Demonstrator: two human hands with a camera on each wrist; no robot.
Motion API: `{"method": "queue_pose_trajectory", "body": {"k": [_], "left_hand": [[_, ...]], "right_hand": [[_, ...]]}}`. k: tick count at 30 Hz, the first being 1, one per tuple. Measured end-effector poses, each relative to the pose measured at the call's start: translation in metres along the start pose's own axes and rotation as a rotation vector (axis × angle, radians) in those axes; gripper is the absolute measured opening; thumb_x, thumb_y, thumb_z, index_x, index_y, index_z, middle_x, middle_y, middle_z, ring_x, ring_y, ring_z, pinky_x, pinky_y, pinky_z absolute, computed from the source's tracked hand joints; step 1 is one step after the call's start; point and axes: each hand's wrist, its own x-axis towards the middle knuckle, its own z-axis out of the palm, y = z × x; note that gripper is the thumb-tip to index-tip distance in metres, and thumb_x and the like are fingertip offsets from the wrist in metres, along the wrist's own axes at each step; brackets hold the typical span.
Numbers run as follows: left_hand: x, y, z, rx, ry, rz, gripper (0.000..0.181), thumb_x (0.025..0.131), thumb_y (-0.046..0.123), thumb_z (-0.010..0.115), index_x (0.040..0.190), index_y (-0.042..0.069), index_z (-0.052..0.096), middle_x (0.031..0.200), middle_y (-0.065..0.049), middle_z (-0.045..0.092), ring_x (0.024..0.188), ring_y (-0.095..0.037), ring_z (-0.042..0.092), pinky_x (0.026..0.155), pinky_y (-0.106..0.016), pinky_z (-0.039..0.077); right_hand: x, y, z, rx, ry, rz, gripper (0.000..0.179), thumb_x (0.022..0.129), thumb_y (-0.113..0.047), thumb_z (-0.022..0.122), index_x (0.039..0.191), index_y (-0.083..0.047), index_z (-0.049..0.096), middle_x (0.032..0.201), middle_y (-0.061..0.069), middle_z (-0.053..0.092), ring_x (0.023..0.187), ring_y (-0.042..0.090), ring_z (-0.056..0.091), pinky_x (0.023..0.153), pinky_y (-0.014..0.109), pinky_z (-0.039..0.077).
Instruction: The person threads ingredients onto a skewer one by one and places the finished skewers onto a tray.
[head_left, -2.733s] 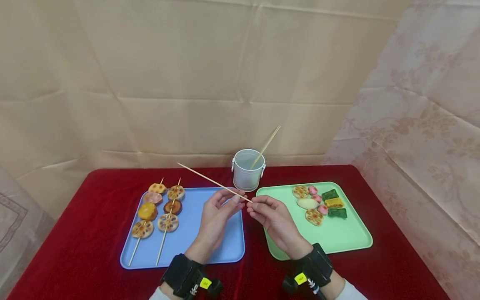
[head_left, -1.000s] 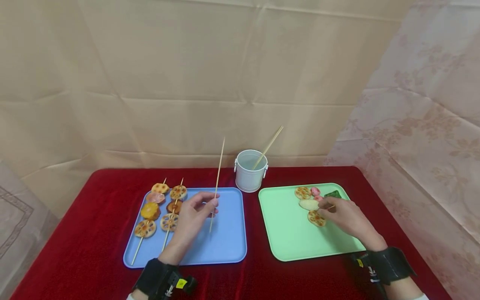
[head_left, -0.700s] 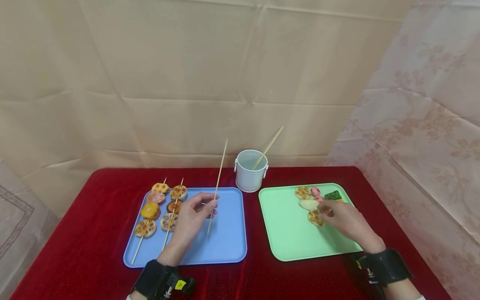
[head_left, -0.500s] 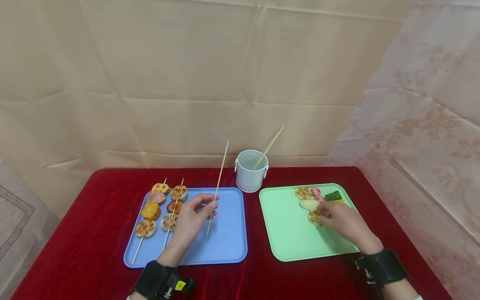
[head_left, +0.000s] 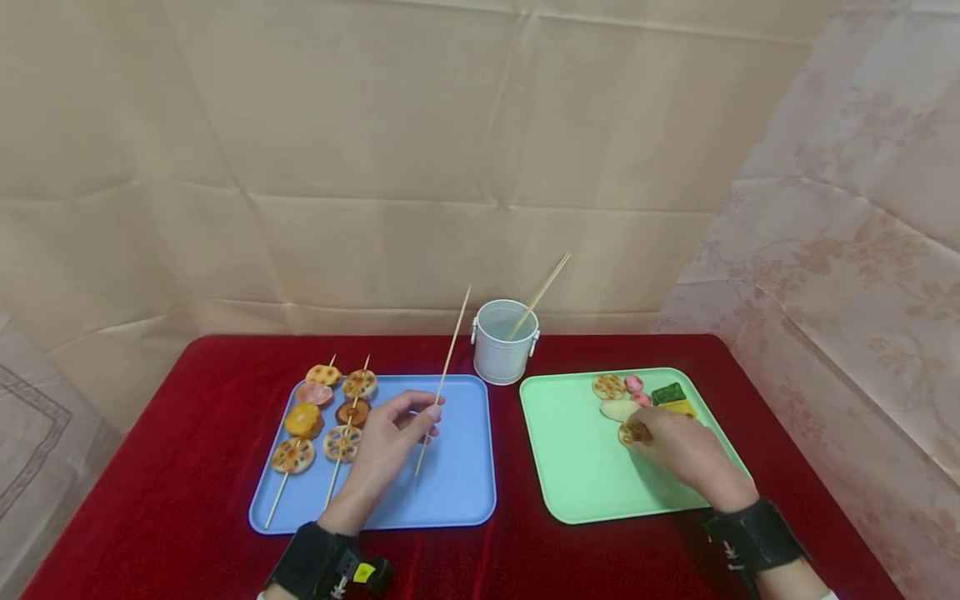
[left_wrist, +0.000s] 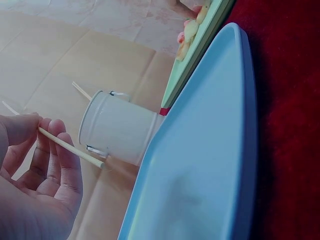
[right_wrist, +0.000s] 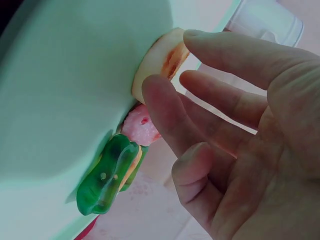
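Note:
My left hand (head_left: 393, 433) pinches a thin bamboo skewer (head_left: 453, 342) between thumb and fingers above the blue tray, its point slanting up and away; the skewer's blunt end (left_wrist: 95, 160) shows in the left wrist view. Over the green tray (head_left: 585, 483), my right hand (head_left: 686, 450) has thumb and fingers spread about a lotus root slice (right_wrist: 155, 62), which lies on the tray and is partly covered. A pink round piece (right_wrist: 140, 125) and a green pepper piece (right_wrist: 105, 177) lie close to these fingers. Whether the fingers press the slice is unclear.
The blue tray (head_left: 465, 500) bears two loaded skewers at its left, one with a yellow piece (head_left: 303, 421). A white pail (head_left: 501, 354) with skewers (head_left: 543, 292) stands behind the trays. Another lotus slice (head_left: 608, 387), a pale oval piece (head_left: 618, 410) and a yellow piece (head_left: 681, 407) lie on the green tray.
Both hands were together at the skewer; the right hand then went to the green tray and has lately shifted left onto the nearer lotus slice. The left hand keeps the skewer, its tip leaning further right.

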Motion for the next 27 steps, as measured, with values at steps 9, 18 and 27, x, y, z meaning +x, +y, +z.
{"method": "queue_pose_trajectory", "body": {"k": [9,18,27], "left_hand": [[0.000,0.000,0.000,0.002,-0.001,0.000,0.019,0.099,0.012,0.071,0.116,0.003,0.074,0.098,-0.011,0.071,0.080,-0.019,0.068,0.073,-0.026,0.057],[-0.001,0.001,-0.001,0.010,0.000,-0.004,0.020,0.099,0.013,0.071,0.116,0.004,0.074,0.096,-0.010,0.071,0.079,-0.019,0.068,0.074,-0.025,0.057],[-0.002,0.001,-0.001,0.029,0.005,-0.020,0.019,0.099,0.014,0.071,0.115,0.005,0.075,0.097,-0.010,0.072,0.079,-0.020,0.067,0.073,-0.026,0.056]], "right_hand": [[-0.003,-0.001,0.003,-0.025,-0.006,-0.016,0.027,0.082,-0.019,0.085,0.104,-0.012,0.071,0.101,0.004,0.067,0.071,0.015,0.056,0.055,0.035,0.044],[0.001,-0.007,-0.001,0.035,0.061,0.037,0.050,0.078,-0.025,0.079,0.120,0.000,0.070,0.098,0.009,0.060,0.076,0.018,0.047,0.060,0.032,0.036],[0.007,-0.017,-0.005,0.390,0.081,0.086,0.039,0.085,-0.017,0.079,0.121,-0.005,0.070,0.121,0.015,0.060,0.092,0.023,0.068,0.068,0.030,0.053]]}}
